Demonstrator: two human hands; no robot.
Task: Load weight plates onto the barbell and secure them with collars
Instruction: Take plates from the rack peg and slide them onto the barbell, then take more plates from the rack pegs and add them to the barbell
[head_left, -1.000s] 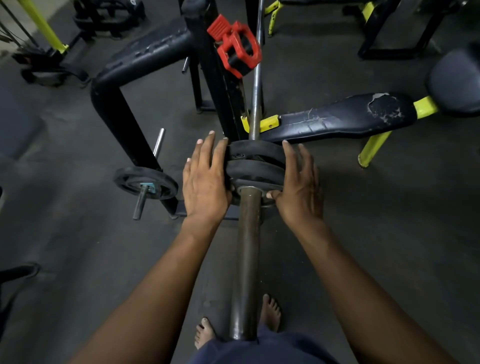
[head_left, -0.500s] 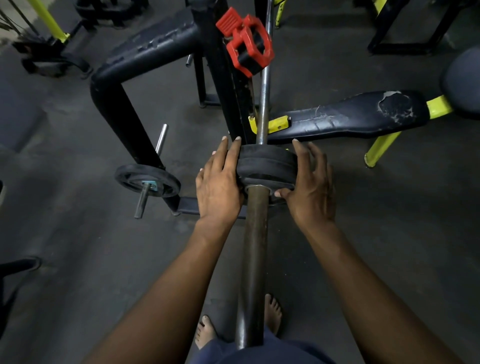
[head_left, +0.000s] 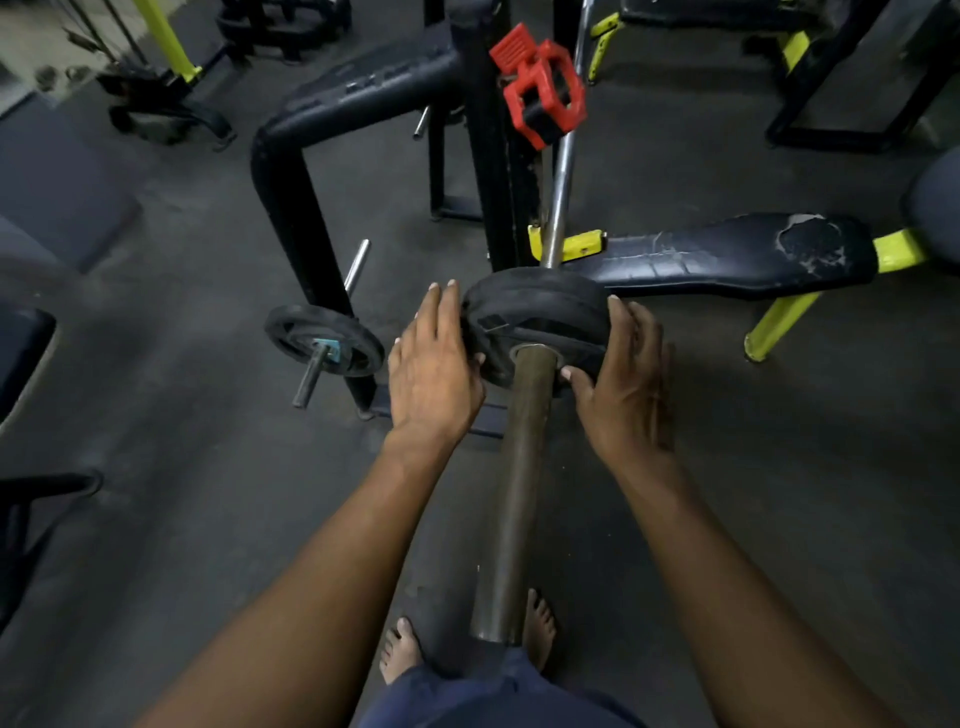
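Note:
Black weight plates (head_left: 537, 312) sit stacked on the barbell sleeve (head_left: 514, 493), which points toward me from the rack. My left hand (head_left: 434, 369) presses flat against the plates' left edge, fingers straight. On their right edge lies my right hand (head_left: 623, 384), its thumb on the front face near the sleeve. A red collar (head_left: 543, 96) rests on top of the black rack upright (head_left: 498, 182), beside the thin part of the barbell (head_left: 558, 202).
A small black plate (head_left: 324, 340) hangs on a storage peg at the left of the rack. A worn black bench (head_left: 727, 254) with yellow legs lies to the right. Other frames stand at the back. My bare feet (head_left: 400, 649) are below the sleeve end.
The plates have slid farther along the sleeve toward the rack, with both hands pushing them. More bare sleeve shows between the plates and me.

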